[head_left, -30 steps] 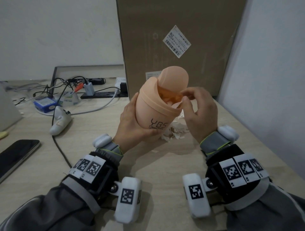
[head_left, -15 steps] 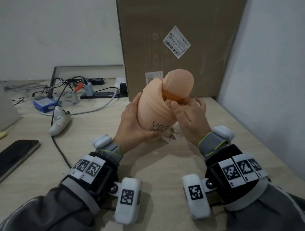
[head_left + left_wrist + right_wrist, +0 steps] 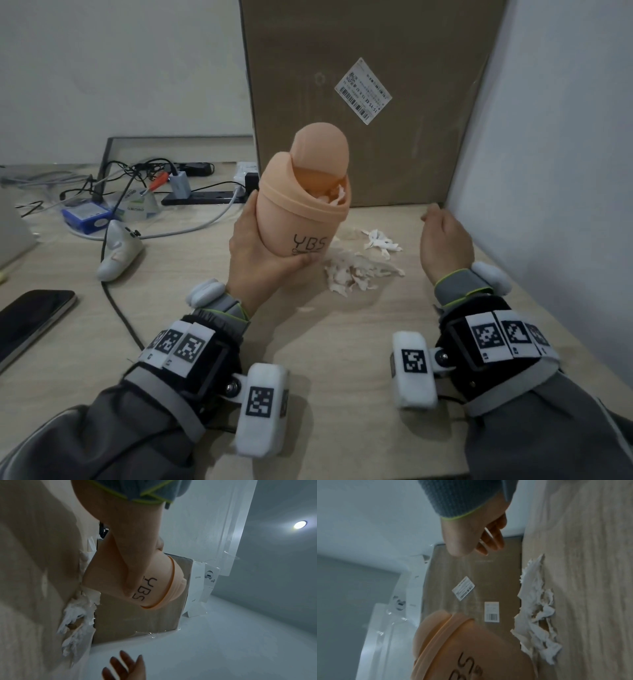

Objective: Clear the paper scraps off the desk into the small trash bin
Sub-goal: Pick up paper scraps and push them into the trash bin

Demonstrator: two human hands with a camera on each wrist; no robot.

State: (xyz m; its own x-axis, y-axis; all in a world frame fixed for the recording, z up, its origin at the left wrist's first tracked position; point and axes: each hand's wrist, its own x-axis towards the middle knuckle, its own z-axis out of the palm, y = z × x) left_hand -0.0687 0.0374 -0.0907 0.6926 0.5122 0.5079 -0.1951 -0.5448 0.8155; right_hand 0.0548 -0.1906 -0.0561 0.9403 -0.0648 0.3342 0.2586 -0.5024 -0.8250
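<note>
My left hand grips a small peach trash bin marked YBS and holds it tilted above the desk. Its swing lid is tipped open, and white paper scraps poke out of the mouth. A pile of torn white paper scraps lies on the desk just right of the bin. My right hand hovers empty to the right of the scraps, fingers loosely relaxed, near the wall.
A tall cardboard box stands against the back, and a white wall closes the right side. To the left lie a black phone, a white mouse-like device, a blue box and tangled cables on the wooden desk.
My right hand has left the bin's mouth and swung out to the right, empty. Scraps now sit in the bin's opening. The left hand has kept holding the bin.
</note>
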